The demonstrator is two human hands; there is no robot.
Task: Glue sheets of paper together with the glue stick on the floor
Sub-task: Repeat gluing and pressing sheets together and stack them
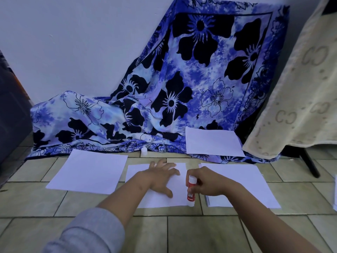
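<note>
Presently gluing at centre frame: left hand (160, 178) flat, steadying sheet (160, 199); right hand (209, 185) grips glue stick (191, 190) at sheet's right edge; next, presumably, stroke along that edge.

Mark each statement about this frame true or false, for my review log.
1. The left hand lies flat, fingers spread, on the middle sheet. True.
2. The glue stick is held in the left hand. False: the right hand grips it.
3. A small white cap stands on the tiles by the edge of the blue floral cloth. True.
4. The glue stick is over the leftmost sheet. False: it is at the middle sheet's right edge.
5. One far sheet rests on the blue floral cloth. True.
</note>
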